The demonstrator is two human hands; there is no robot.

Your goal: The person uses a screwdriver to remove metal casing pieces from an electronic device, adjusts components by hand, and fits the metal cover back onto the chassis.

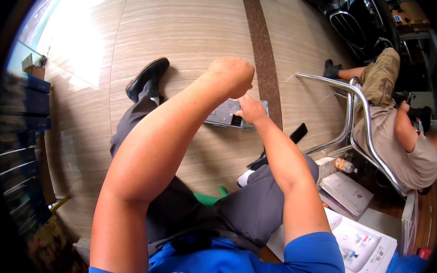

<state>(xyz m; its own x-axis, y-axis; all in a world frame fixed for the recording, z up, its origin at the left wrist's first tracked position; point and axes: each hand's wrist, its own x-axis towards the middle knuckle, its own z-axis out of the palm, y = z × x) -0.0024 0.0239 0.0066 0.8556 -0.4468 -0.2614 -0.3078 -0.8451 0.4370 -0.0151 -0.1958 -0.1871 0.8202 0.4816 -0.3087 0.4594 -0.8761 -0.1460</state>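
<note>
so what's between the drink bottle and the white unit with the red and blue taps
A small stack of books lies between the bottle and the white unit, in the head view.

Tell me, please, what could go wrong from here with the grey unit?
The left hand, curled closed, appears very close to the right hand; if it slips, it might strike the other one. The grey unit seems to lie on the smooth-looking floor, so it could slide if pushed unevenly.

Floor (pixel 179 28) ahead lies open; chair frame (pixel 327 82) blocks right.
</note>
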